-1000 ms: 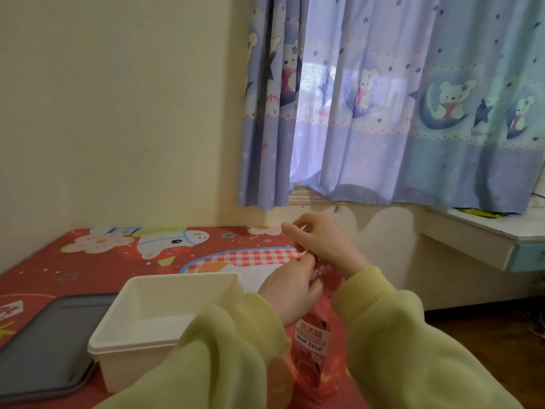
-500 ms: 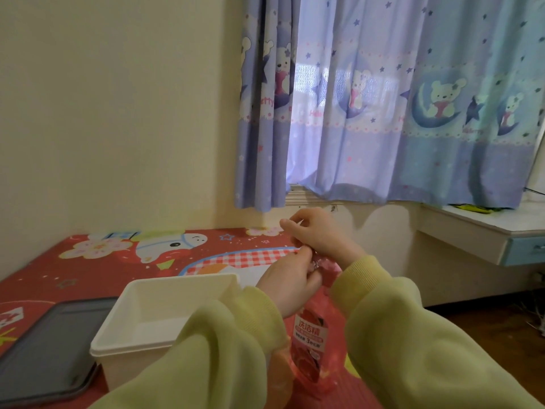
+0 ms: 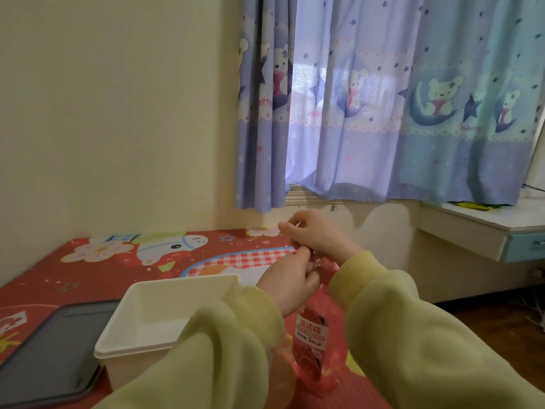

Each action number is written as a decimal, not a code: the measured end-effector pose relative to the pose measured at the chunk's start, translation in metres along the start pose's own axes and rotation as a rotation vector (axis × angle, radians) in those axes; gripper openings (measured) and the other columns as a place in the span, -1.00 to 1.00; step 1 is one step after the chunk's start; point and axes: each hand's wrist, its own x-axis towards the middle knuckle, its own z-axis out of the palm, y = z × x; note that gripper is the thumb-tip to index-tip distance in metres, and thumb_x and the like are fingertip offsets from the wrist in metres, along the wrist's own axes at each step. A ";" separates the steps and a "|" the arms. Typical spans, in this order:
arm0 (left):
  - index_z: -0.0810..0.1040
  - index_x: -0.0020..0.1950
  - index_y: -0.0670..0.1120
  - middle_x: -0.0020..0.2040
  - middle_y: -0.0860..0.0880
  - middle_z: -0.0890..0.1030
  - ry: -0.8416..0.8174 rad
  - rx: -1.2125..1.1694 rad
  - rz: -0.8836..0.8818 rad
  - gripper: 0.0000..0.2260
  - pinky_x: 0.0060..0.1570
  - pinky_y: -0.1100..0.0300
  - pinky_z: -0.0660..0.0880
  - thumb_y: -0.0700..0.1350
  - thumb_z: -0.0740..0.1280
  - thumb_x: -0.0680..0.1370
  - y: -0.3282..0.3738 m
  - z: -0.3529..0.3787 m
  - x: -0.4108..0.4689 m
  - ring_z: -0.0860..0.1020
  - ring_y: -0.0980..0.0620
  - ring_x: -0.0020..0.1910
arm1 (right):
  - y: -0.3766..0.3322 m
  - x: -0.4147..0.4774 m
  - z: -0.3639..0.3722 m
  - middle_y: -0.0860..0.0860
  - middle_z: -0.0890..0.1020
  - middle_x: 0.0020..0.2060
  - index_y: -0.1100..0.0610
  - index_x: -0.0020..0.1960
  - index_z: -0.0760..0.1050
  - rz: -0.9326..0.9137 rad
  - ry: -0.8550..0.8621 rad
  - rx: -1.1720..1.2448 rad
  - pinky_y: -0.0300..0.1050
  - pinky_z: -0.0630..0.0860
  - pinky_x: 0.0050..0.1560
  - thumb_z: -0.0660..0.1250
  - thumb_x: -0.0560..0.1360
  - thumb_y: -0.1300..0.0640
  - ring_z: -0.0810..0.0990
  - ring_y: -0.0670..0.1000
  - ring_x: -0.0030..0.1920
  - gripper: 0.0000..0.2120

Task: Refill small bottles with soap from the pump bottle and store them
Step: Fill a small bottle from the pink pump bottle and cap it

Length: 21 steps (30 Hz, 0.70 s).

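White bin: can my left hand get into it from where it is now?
Probably yes. The white bin sits open-topped just beside the left hand, with nothing covering it. That hand grips the neck of the red soap bottle, though, so it would have to let go first.

Cream wall (image 3: 118, 113) — bear curtain (image 3: 383, 113), white shelf (image 3: 472, 225).

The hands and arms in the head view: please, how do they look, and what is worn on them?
Both arms wear loose, soft sleeves in pale yellow-green, the left sleeve and the right sleeve alike, each ending in a ribbed cuff at the wrist. The left hand and the right hand are bare: no gloves, and no ring or watch shows.
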 end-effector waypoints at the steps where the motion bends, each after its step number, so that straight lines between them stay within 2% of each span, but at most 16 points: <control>1: 0.38 0.02 -0.15 -0.08 -0.16 0.54 0.005 -0.002 0.005 -0.87 -0.13 0.03 0.40 -0.11 0.15 0.56 0.000 0.000 0.000 0.50 -0.14 -0.09 | -0.001 0.001 -0.001 0.14 0.65 -0.20 0.20 -0.13 0.55 -0.006 -0.001 -0.005 -0.17 0.40 -0.19 0.30 0.50 0.03 0.52 0.00 -0.22 -0.77; 5: 0.32 -0.09 -0.07 -0.20 -0.08 0.47 0.041 -0.015 0.034 -0.94 -0.19 0.06 0.38 -0.11 0.15 0.55 -0.003 0.005 0.001 0.44 -0.07 -0.19 | 0.002 0.000 -0.001 0.20 0.67 -0.14 0.31 -0.07 0.56 -0.010 0.020 0.000 -0.20 0.40 -0.25 0.29 0.50 0.02 0.51 -0.01 -0.24 -0.68; 7: 0.36 -0.06 -0.10 -0.18 -0.10 0.51 0.058 -0.019 0.036 -0.92 -0.17 0.01 0.41 -0.10 0.16 0.55 -0.005 0.010 0.001 0.48 -0.10 -0.17 | 0.004 -0.002 0.000 0.19 0.66 -0.16 0.31 -0.06 0.57 -0.021 0.036 -0.002 -0.19 0.40 -0.26 0.28 0.51 0.00 0.51 -0.01 -0.24 -0.66; 11: 0.40 0.06 -0.14 -0.08 -0.15 0.57 0.047 -0.017 0.003 -0.82 -0.09 -0.07 0.47 -0.07 0.15 0.55 -0.010 0.014 0.000 0.53 -0.15 -0.10 | 0.006 -0.004 0.005 0.03 0.58 -0.27 0.21 -0.07 0.56 -0.016 0.034 -0.002 -0.21 0.38 -0.28 0.26 0.52 -0.05 0.52 -0.02 -0.22 -0.68; 21: 0.38 0.04 -0.14 -0.02 -0.19 0.55 0.015 0.035 0.004 -0.83 -0.06 -0.04 0.43 -0.06 0.14 0.56 -0.002 0.001 0.001 0.51 -0.19 -0.03 | -0.002 0.000 -0.003 0.07 0.61 -0.27 0.23 -0.07 0.58 0.011 -0.013 -0.040 -0.08 0.48 -0.08 0.28 0.51 -0.01 0.56 0.03 -0.20 -0.71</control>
